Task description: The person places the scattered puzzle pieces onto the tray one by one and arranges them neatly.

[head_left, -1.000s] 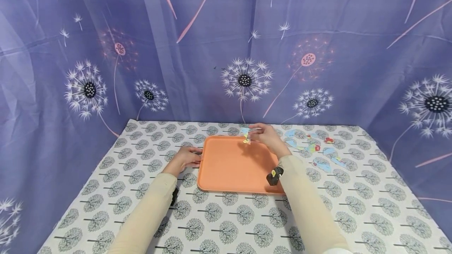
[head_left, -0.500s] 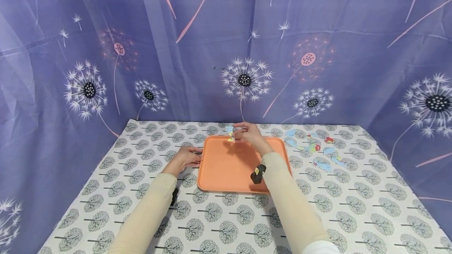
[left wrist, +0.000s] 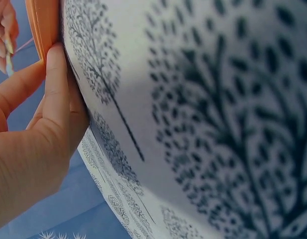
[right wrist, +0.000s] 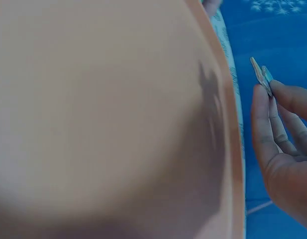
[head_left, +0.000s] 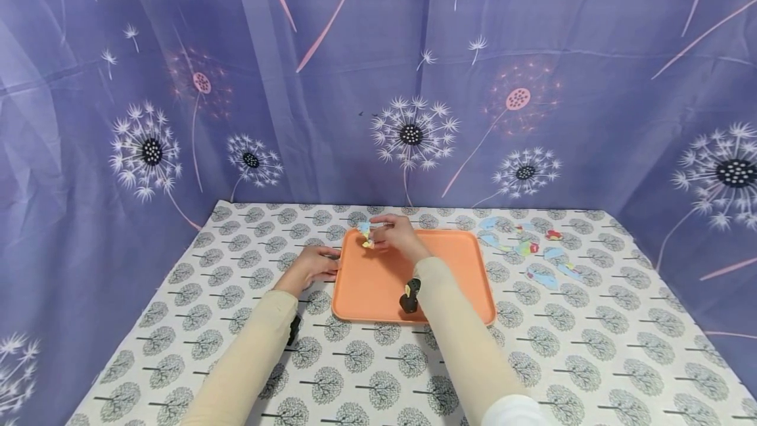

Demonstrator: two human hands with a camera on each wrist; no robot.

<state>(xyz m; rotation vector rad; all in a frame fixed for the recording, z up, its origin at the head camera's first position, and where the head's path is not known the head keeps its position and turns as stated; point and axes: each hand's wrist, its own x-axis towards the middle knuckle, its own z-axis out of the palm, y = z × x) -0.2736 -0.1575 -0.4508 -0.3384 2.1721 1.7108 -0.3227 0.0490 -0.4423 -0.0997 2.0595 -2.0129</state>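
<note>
An orange tray [head_left: 361, 294] lies flat on the table in the head view. At its left edge my left hand [head_left: 309, 264] pinches the rim, thumb and fingers meeting the tray wall [left wrist: 45, 30] in the left wrist view. Over the tray's far left corner, my right hand [head_left: 397, 237] pinches a small blue and yellow puzzle piece [head_left: 365, 233] between thumb and fingertips. From the right wrist, that thin flat piece [right wrist: 261, 77] shows nearly edge-on, with what looks like two layers, held above the tray surface.
Several loose puzzle pieces, blue, red and green, lie right of the tray, among them a blue one [head_left: 543, 279] and a red one [head_left: 553, 235]. A tree-print cloth [head_left: 378, 383] covers the table. Behind it hangs a purple dandelion curtain [head_left: 331, 117].
My right hand has carried the puzzle piece leftward over the tray, from its back middle to the far left corner, and lower at the end. My left hand has stayed at the rim.
</note>
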